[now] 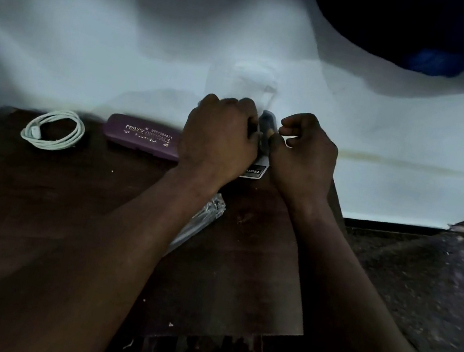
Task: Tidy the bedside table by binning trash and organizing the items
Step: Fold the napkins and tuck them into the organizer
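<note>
At the back of the dark wooden bedside table (33,203), my left hand (219,136) and my right hand (302,154) meet around a small dark object (265,126). The left hand's curled fingers grip its left side, and the right thumb and fingers pinch its right side. What the object is cannot be made out. Under the hands lies a white packet with a black label (253,172). A purple spectacle case (138,136) lies to the left of my left hand. Further left sits a coiled white cable (54,130). A clear plastic wrapper (205,214) lies partly under my left forearm.
A white sheet (123,48) rises right behind the table's back edge, with a pale crumpled shape (253,80) on it above my hands. The table's right edge drops to a dark speckled floor (437,289). Small white crumbs (170,324) lie near the table's front edge.
</note>
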